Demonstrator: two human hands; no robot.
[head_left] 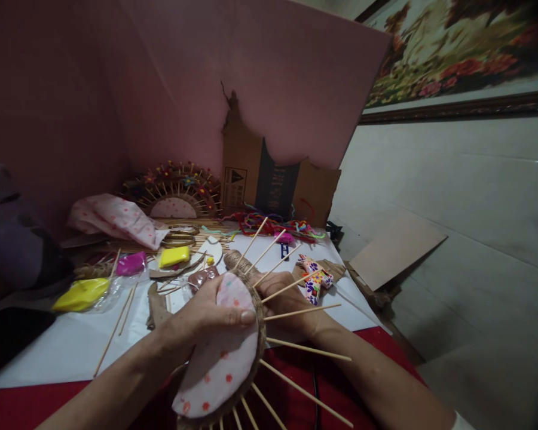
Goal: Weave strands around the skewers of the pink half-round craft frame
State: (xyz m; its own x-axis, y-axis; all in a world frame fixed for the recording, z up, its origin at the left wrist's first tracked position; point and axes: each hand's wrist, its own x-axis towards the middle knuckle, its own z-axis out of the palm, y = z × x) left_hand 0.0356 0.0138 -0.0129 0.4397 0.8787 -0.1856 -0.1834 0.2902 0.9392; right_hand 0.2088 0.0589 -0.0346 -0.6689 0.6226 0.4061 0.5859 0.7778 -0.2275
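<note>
My left hand point(208, 313) grips a half-round craft piece point(219, 364) covered in white cloth with pink dots, thumb pressed on its face. Thin wooden sticks point(302, 312) fan out from its twine-wrapped rim. My right hand point(287, 298) sits behind the sticks at the rim, fingers curled, seemingly on the twine; what it holds is partly hidden. A roll of twine point(233, 260) lies just beyond the piece.
A finished fan decoration point(174, 191) leans at the back beside dotted cloth point(114, 218). Yellow clay point(80, 294), pink clay point(131, 263), colourful yarn point(273, 226), loose sticks point(112, 334), a cardboard box point(269, 182) and a dark phone point(9, 334) lie around.
</note>
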